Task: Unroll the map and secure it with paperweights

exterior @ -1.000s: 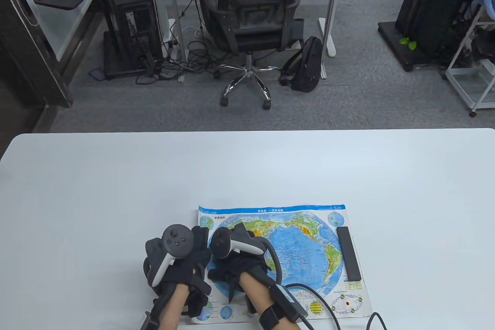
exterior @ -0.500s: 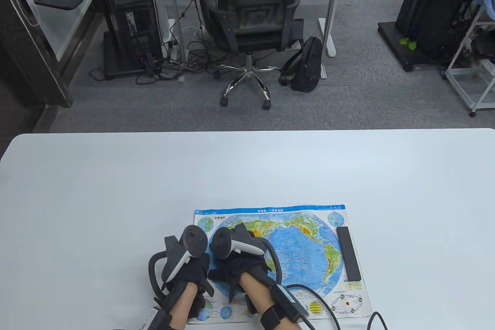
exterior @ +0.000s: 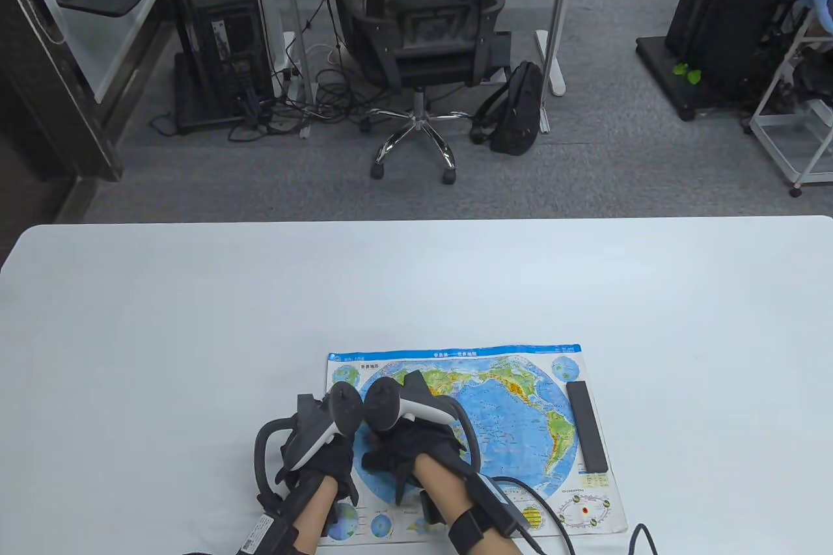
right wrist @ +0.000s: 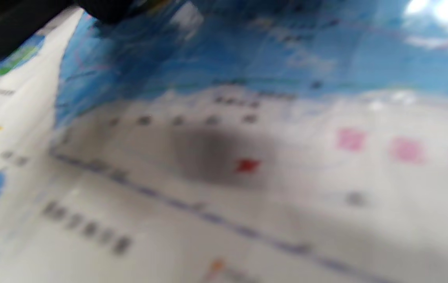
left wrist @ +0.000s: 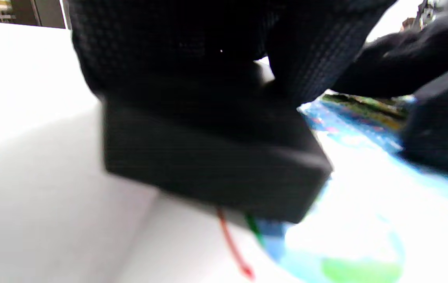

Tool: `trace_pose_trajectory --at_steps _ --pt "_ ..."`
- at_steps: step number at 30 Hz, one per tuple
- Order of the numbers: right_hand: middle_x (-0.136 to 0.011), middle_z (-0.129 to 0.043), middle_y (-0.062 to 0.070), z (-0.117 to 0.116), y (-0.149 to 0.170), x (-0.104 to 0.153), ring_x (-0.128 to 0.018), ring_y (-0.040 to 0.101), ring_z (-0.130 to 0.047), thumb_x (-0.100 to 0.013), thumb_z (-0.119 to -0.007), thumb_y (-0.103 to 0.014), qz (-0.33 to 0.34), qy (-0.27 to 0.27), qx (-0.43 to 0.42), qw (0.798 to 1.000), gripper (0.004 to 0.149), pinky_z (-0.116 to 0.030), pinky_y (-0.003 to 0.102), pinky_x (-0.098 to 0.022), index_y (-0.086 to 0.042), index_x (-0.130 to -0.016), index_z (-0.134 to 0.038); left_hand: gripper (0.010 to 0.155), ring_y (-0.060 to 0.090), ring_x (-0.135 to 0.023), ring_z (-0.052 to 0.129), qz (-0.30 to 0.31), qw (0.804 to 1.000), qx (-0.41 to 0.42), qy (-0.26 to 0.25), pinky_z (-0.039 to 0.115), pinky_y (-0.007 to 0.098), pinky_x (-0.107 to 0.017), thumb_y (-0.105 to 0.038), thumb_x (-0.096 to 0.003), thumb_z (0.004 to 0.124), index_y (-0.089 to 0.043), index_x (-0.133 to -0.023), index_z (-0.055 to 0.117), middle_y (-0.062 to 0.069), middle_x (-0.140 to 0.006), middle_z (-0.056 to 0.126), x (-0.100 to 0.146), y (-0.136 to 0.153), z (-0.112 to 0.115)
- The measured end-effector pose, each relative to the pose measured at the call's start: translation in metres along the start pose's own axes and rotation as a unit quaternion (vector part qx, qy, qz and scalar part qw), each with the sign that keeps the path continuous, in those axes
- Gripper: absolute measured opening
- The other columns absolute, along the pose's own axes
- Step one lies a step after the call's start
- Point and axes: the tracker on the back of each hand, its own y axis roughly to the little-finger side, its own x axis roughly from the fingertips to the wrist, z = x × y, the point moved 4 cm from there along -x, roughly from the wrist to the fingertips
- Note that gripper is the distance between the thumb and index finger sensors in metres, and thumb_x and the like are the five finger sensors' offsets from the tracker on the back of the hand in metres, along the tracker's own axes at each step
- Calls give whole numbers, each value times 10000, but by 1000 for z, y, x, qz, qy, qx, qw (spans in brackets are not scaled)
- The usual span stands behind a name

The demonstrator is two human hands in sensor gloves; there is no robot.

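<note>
The world map [exterior: 514,412] lies unrolled on the white table [exterior: 195,321]. A black bar paperweight [exterior: 587,427] lies along its right edge. My right hand [exterior: 407,447] rests on the map's left part and holds it flat; the right wrist view shows the map's print [right wrist: 247,165] close up and blurred. My left hand [exterior: 319,447] is at the map's left edge. In the left wrist view its fingers [left wrist: 176,51] grip a second black paperweight [left wrist: 208,173] just above the map's edge [left wrist: 345,243]. In the table view this paperweight is hidden under the hand.
The table's near edge is just below both wrists. A cable [exterior: 553,509] from my right wrist lies across the map's lower right. An office chair [exterior: 423,28] and a backpack [exterior: 517,109] stand on the floor beyond the table.
My left hand has moved right, from beside the map to its left edge, and has tilted. The map's left edge has shifted slightly left and lies flatter. My right hand stays on the map.
</note>
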Motion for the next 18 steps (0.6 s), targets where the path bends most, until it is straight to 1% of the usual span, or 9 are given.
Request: trace_pose_trajectory --at_steps 2,3,5,7,8,9,10,13,18 --pt "-1059 -88 237 4 5 6 -867 592 -129 -559 -685 -407 7 12 -4 1000 716 -270 778 -524 -155 -1034 -212 610 250 -699 852 -5 1000 -19 15 870 335 -355 -390 -489 781 -177 -1023 576 202 -1001 681 -1 -4 -1" --pt "-1061 -94 240 5 8 10 -860 613 -145 -558 -685 -408 5 14 -10 1000 718 -277 778 -526 -155 -1034 -211 613 246 -710 850 -6 999 -24 24 869 338 -362 -397 -493 772 -179 -1026 564 200 -1006 674 -2 -4 -1" --pt "-1064 -122 262 9 17 18 -858 615 -148 -557 -687 -404 1 12 -23 1000 718 -277 779 -525 -146 -1035 -217 629 251 -738 833 -2 998 -25 51 862 350 -385 -419 -503 744 -175 -1039 526 209 -1023 639 -3 -5 0" --pt "-1072 -149 266 16 32 30 -863 614 -160 -559 -684 -409 -11 6 -29 1000 717 -284 779 -527 -143 -1038 -223 664 258 -799 784 4 995 -18 95 839 379 -439 -441 -517 716 -185 -1066 445 210 -1066 556 -2 -4 2" --pt "-1074 -155 267 19 37 35 -865 616 -167 -558 -684 -411 -14 10 -33 999 716 -288 780 -527 -143 -1039 -226 667 259 -827 769 3 994 -18 103 828 393 -466 -450 -522 705 -201 -1073 423 203 -1077 541 -1 -2 1" --pt "-1075 -162 270 25 44 42 -866 619 -173 -557 -685 -411 -17 18 -41 999 716 -290 780 -528 -142 -1040 -231 660 282 -846 768 -5 994 -14 110 817 419 -490 -457 -524 699 -216 -1082 439 202 -1083 542 0 0 -1" --pt "-1076 -160 270 30 50 49 -866 621 -172 -557 -687 -410 -18 25 -50 998 718 -288 781 -527 -145 -1040 -228 658 328 -871 759 -11 993 -8 113 799 445 -519 -459 -525 697 -227 -1086 443 201 -1092 530 1 2 -4" --pt "-1076 -156 275 47 65 72 -866 628 -175 -557 -689 -410 -16 51 -82 995 718 -291 784 -527 -143 -1042 -232 678 377 -926 690 -17 995 11 103 737 511 -582 -467 -525 693 -234 -1094 409 203 -1112 469 5 4 -18" --pt "-1075 -158 291 82 81 118 -870 642 -195 -559 -692 -416 15 112 -139 984 720 -301 788 -526 -144 -1047 -237 702 416 -969 601 15 996 74 46 636 578 -637 -478 -525 692 -238 -1100 368 199 -1128 417 22 -6 -71"
